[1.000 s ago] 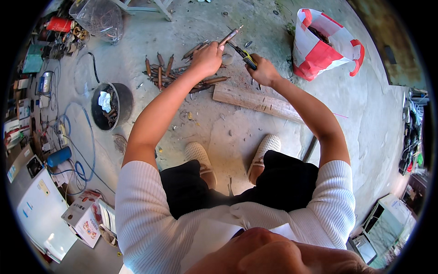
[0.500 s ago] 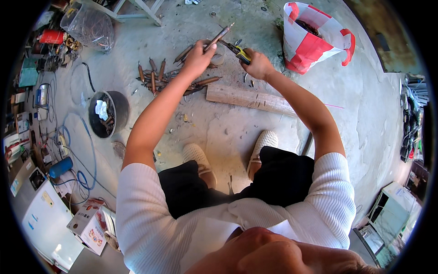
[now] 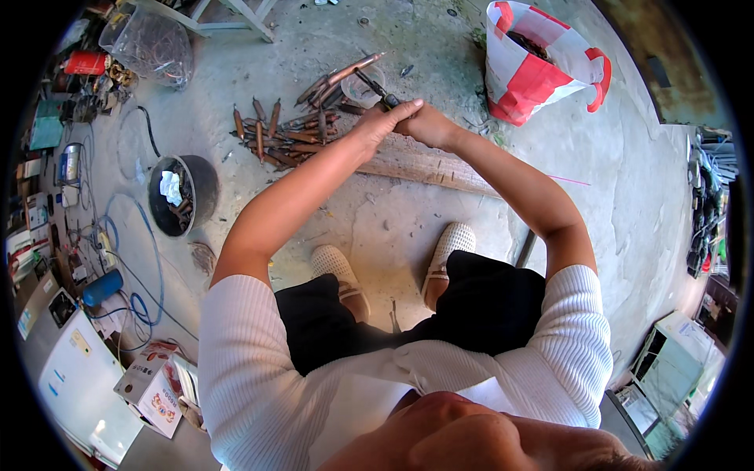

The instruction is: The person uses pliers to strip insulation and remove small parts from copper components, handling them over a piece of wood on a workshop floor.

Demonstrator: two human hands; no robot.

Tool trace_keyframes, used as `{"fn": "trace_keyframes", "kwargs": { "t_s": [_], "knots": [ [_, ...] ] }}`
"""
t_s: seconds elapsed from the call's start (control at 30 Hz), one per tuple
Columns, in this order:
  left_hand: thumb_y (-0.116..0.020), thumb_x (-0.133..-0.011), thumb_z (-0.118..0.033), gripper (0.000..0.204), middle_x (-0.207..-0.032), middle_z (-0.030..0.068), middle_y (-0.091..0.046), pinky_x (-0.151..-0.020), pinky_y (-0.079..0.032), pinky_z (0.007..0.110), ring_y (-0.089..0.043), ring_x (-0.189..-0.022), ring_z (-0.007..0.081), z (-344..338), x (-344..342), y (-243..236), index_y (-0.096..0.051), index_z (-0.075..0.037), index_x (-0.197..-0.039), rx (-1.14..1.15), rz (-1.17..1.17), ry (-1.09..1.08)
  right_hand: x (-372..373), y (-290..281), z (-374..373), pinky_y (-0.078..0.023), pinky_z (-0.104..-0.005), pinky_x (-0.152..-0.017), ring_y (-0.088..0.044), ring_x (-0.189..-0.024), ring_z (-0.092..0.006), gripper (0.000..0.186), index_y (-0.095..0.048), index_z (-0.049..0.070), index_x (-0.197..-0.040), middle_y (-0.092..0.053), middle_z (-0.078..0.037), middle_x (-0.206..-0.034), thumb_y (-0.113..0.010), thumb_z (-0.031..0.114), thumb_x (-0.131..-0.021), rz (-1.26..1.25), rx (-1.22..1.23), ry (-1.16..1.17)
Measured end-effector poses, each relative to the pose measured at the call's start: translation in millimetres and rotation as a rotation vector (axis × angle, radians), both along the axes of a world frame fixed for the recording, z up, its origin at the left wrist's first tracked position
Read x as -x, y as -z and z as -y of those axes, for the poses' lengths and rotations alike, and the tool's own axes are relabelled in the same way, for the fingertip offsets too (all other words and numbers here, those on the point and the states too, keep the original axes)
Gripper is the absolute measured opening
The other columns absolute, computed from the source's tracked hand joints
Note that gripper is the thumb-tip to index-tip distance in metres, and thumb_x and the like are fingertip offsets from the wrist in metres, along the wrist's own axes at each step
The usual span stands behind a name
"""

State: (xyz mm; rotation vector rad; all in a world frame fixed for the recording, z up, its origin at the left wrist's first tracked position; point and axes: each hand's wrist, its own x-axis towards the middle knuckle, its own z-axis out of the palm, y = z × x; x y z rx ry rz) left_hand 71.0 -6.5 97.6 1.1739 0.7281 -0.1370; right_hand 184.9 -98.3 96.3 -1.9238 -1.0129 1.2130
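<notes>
My left hand (image 3: 377, 125) and my right hand (image 3: 424, 125) are closed together round the handles of dark pliers (image 3: 385, 98), left thumb across the top. Much of the grip is hidden. The jaws point up toward a long copper piece (image 3: 345, 72); I cannot tell whether they touch it. Behind and left of my hands is a pile of several copper pieces (image 3: 275, 133). A clear cup (image 3: 361, 94) stands by the jaws, and a wooden plank (image 3: 428, 169) lies beneath my forearms.
A black bucket (image 3: 200, 196) with copper pieces is at left, a red-and-white bag (image 3: 530, 90) at back right. A clear bin (image 3: 149, 43) and metal frame (image 3: 236, 20) are at the back. Hoses (image 3: 145, 306), tanks (image 3: 102, 286) and boxes (image 3: 157, 392) crowd the left.
My left hand has moved down and right from holding a copper piece upraised to join my right hand on the pliers. My right hand has shifted slightly down and left.
</notes>
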Motion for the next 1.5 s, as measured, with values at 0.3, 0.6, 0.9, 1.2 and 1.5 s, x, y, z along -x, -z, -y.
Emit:
{"fn": "trace_keyframes", "kwargs": {
  "t_s": [0.3,0.6,0.9,1.2,1.5],
  "knots": [
    [-0.075,-0.074,-0.041,0.044,-0.091,0.0019,-0.063,-0.074,-0.045,0.027,-0.057,-0.083,0.0125,14.7,-9.5,13.8,-0.063,-0.005,-0.096,-0.108,0.199,-0.324,9.0,-7.4,8.5,-0.044,-0.0331,-0.088,-0.056,-0.101,-0.0192,0.040,-0.061,0.000,-0.112,-0.062,-0.012,-0.108,-0.067,0.018,-0.078,-0.260,-0.039,0.163],
    [-0.076,-0.074,-0.041,0.056,-0.101,0.0078,-0.064,-0.085,-0.046,0.030,-0.059,-0.097,0.0162,19.1,-14.4,12.3,-0.059,-0.001,-0.109,-0.191,0.350,-0.251,9.3,11.5,17.9,-0.045,-0.0346,-0.085,-0.056,-0.095,-0.0190,0.026,-0.056,-0.001,-0.110,-0.062,-0.012,-0.102,-0.055,0.009,-0.086,-0.182,-0.190,0.043],
    [-0.073,-0.073,-0.039,0.043,-0.089,0.0080,-0.066,-0.078,-0.046,0.031,-0.060,-0.085,0.0151,7.9,-12.7,32.5,-0.067,0.001,-0.088,-0.190,0.147,-0.131,15.9,24.9,13.4,-0.045,-0.0354,-0.084,-0.057,-0.095,-0.0211,0.025,-0.055,-0.001,-0.109,-0.062,-0.013,-0.101,-0.054,0.008,-0.086,-0.104,-0.171,0.131],
    [-0.068,-0.071,-0.035,0.034,-0.074,0.0057,-0.066,-0.064,-0.047,0.029,-0.061,-0.071,0.0127,3.3,-16.1,42.2,-0.068,-0.001,-0.078,-0.445,0.114,-0.246,11.7,27.1,1.1,-0.046,-0.0426,-0.086,-0.059,-0.103,-0.0430,0.037,-0.053,0.002,-0.116,-0.064,-0.026,-0.105,-0.053,0.022,-0.085,0.176,-0.098,0.044],
    [-0.067,-0.072,-0.036,0.037,-0.075,0.0080,-0.068,-0.067,-0.049,0.032,-0.065,-0.074,0.0165,12.9,-19.5,41.8,-0.068,-0.001,-0.082,-0.558,0.046,-0.299,10.4,28.2,2.1,-0.047,-0.0412,-0.088,-0.060,-0.104,-0.0404,0.042,-0.053,0.004,-0.121,-0.064,-0.025,-0.107,-0.056,0.025,-0.084,0.221,-0.115,0.057]
  ]
}}
